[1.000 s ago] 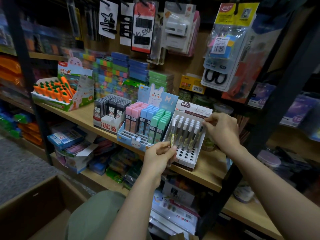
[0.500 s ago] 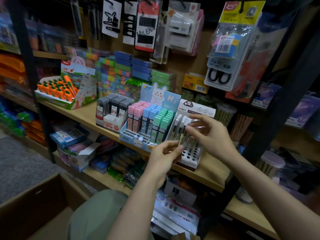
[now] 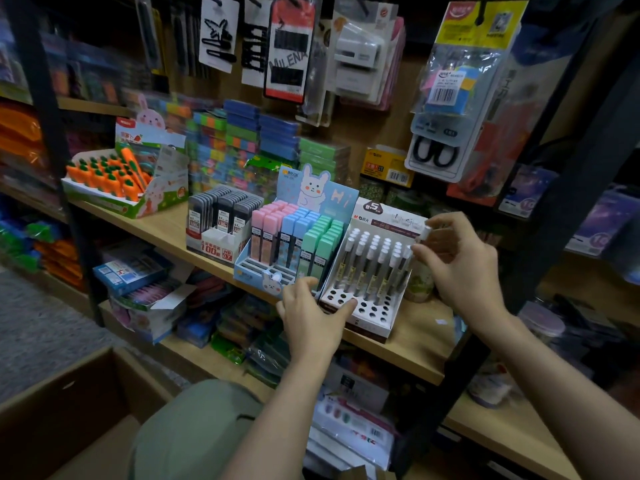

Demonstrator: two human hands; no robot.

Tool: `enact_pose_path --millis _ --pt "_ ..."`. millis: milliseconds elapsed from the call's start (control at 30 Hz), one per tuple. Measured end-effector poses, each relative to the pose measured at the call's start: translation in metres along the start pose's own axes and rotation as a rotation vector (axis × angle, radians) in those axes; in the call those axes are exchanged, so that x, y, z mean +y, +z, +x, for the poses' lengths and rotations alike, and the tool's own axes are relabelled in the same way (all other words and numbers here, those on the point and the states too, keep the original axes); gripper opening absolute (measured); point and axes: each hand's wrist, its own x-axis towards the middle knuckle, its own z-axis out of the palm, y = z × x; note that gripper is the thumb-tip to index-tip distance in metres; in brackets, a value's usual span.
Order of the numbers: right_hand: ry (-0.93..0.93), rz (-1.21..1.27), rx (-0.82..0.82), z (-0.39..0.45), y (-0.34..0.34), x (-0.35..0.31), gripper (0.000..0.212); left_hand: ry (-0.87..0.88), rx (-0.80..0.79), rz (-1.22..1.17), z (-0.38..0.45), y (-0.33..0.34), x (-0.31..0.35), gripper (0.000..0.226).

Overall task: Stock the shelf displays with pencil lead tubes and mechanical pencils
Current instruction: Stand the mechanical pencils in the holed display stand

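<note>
A white display box (image 3: 373,316) with round holes stands on the wooden shelf (image 3: 419,344). Several white-capped mechanical pencils (image 3: 367,260) stand in its back rows; the front holes are bare. My right hand (image 3: 459,263) pinches the white cap of one mechanical pencil (image 3: 426,233) at the box's back right corner. My left hand (image 3: 311,315) rests with fingers apart on the box's front left corner and holds nothing. Left of it a blue rabbit display (image 3: 263,275) holds pink, blue and green lead tubes (image 3: 294,237). Further left is a box of black lead tubes (image 3: 223,216).
An orange carrot-shaped item display (image 3: 104,174) sits at the shelf's left end. Stacked coloured boxes (image 3: 242,140) line the back. Hanging blister packs (image 3: 453,98) dangle above. A black upright post (image 3: 568,220) stands right of my right hand. A cardboard box (image 3: 62,410) lies lower left.
My left hand held a pencil before; my right hand took it and carried it to the box's back right. The left hand has dropped onto the box's front corner.
</note>
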Motion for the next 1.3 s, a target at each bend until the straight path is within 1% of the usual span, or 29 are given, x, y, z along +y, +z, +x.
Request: enact_pose_path --millis 67,133,267,433,600,733,900,1033,1200,1300 --pt "-0.020 -0.002 0.013 -0.003 0.010 0.007 0.035 -0.018 -0.012 0.039 0.000 0.004 -0.001 0.070" --pt "-0.023 -0.011 0.008 -0.004 0.018 0.014 0.034 0.001 -0.016 0.063 0.001 0.008 -0.002 0.072" --pt "-0.020 0.000 0.000 -0.007 0.026 0.023 0.029 0.034 -0.034 0.110 0.000 0.013 -0.004 0.073" --pt "-0.005 -0.005 0.041 -0.007 0.026 0.024 0.019 0.039 -0.036 0.137 0.001 0.017 -0.006 0.074" --pt "0.080 -0.116 0.026 0.000 0.025 0.022 0.008 0.033 -0.023 0.144 0.002 0.020 -0.006 0.073" --pt "0.107 -0.178 0.029 0.008 0.027 0.022 0.012 0.029 -0.028 0.138 0.003 0.020 -0.006 0.072" --pt "0.091 -0.164 0.056 0.001 0.032 0.024 0.007 0.025 -0.032 0.128 0.004 0.020 -0.006 0.072" --pt "0.111 -0.195 0.014 0.003 0.036 0.026 0.006 0.025 -0.032 0.134 0.003 0.020 -0.006 0.071" --pt "0.109 -0.206 0.002 -0.006 0.034 0.024 0.010 0.037 -0.026 0.156 0.005 0.021 -0.007 0.070" --pt "0.112 -0.172 -0.075 -0.020 0.026 0.024 0.035 0.114 0.001 0.163 0.001 0.020 -0.005 0.067"
